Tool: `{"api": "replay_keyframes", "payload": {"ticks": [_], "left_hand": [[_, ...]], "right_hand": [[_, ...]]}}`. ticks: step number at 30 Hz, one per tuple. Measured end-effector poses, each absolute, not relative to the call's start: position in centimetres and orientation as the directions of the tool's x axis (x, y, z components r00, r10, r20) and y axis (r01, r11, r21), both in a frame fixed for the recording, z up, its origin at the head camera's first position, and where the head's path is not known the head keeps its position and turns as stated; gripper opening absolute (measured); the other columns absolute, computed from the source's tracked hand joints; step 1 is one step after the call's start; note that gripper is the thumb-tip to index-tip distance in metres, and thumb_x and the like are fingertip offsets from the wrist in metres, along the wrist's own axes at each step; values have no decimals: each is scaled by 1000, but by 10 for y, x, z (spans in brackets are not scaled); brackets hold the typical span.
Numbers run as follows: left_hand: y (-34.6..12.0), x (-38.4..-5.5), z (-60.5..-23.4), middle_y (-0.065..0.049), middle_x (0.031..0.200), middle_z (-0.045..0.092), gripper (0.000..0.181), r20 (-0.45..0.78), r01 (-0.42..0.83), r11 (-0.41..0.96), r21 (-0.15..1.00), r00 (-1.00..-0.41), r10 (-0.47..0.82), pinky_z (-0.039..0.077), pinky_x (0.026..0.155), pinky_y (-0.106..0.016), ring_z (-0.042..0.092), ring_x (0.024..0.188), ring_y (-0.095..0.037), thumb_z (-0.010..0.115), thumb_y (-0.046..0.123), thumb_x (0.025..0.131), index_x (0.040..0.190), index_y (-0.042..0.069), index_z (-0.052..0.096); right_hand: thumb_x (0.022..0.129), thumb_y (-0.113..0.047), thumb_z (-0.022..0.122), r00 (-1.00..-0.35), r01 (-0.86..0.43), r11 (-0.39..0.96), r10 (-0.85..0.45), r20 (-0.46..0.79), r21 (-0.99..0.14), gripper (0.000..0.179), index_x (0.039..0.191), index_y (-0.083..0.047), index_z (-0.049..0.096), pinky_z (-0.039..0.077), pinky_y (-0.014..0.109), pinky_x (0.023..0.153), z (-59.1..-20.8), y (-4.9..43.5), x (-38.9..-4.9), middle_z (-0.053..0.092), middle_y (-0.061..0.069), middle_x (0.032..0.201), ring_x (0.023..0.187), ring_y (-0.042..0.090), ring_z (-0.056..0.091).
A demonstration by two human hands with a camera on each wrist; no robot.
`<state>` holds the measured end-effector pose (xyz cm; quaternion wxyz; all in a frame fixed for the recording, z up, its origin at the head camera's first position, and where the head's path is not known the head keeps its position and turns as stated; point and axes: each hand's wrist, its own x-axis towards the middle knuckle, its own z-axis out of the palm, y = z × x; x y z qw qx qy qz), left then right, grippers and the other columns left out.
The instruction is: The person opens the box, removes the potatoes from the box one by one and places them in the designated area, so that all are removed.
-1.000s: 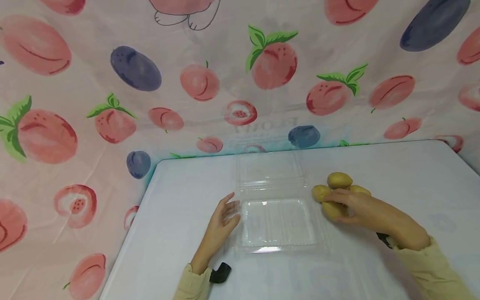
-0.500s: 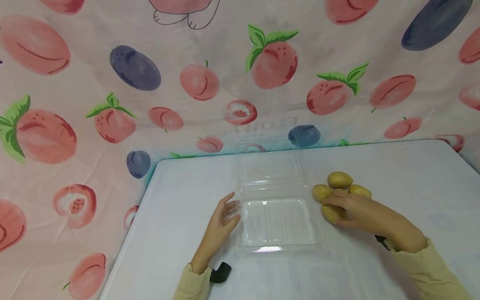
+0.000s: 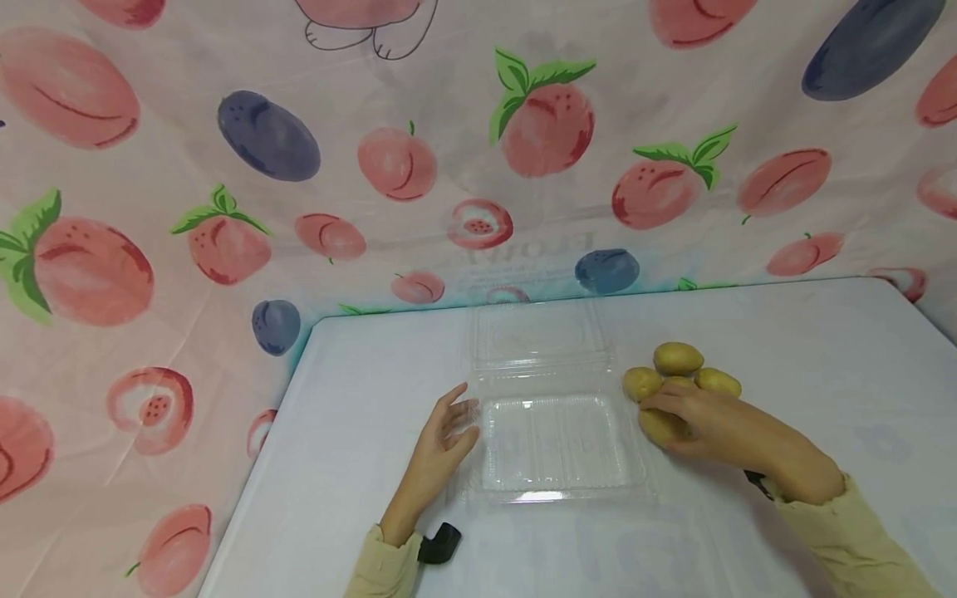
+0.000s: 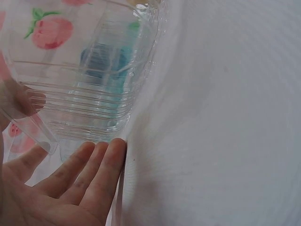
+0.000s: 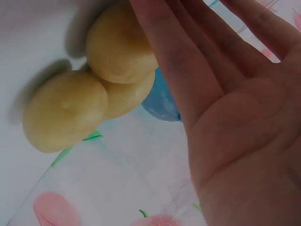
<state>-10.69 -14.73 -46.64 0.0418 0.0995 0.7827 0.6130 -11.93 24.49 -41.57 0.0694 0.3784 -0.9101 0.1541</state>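
A clear plastic clamshell box (image 3: 553, 444) lies opened out on the white table, its lid (image 3: 538, 336) laid back toward the wall. My left hand (image 3: 437, 453) rests at the box's left side with fingers spread and relaxed. In the left wrist view, that hand's fingers (image 4: 106, 165) lie beside the ribbed plastic wall (image 4: 89, 103). To the right of the box, my right hand (image 3: 714, 423) has thumb and fingers around the nearest potato (image 3: 661, 429). The right wrist view shows the palm (image 5: 244, 132) beside other yellow potatoes (image 5: 66, 110); the fingertips are cut off there.
More potatoes cluster just beyond my right hand: one at the back (image 3: 678, 359), one at the left (image 3: 641, 384), one at the right (image 3: 719, 382). A fruit-printed cloth (image 3: 419, 75) hangs behind the table's (image 3: 845, 357) far edge.
My right hand has edged slightly left and toward me, and the nearest potato has shifted a little the same way. My left hand and the box have stayed still.
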Motion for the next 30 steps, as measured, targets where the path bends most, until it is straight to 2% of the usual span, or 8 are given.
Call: {"api": "replay_keyframes", "payload": {"ticks": [11, 19, 30], "left_hand": [[-146, -107, -467, -18, 141, 53, 62, 55, 104, 230, 968, -976, 210, 46, 105, -50, 50, 131, -35, 62, 12, 98, 153, 13, 34], [-145, -106, -466, -18, 141, 53, 62, 53, 102, 231, 968, -977, 209, 46, 105, -50, 50, 130, -36, 62, 12, 98, 153, 13, 34], [-146, -106, -467, -18, 141, 53, 62, 60, 109, 237, 965, -977, 204, 46, 105, -49, 50, 131, -36, 62, 11, 97, 153, 12, 35]], "right_hand": [[72, -12, 86, -709, -704, 684, -667, 228, -191, 39, 108, -7, 72, 56, 37, 81, -415, 242, -119, 66, 4, 110, 101, 21, 63], [71, -13, 88, -737, -676, 705, -653, 175, -214, 45, 112, -9, 70, 56, 40, 84, -411, 242, -119, 64, 4, 114, 104, 24, 62], [74, -13, 85, -695, -713, 683, -657, 293, -159, 39, 108, -10, 68, 55, 35, 79, -409, 238, -120, 64, -1, 105, 95, 15, 60]]}}
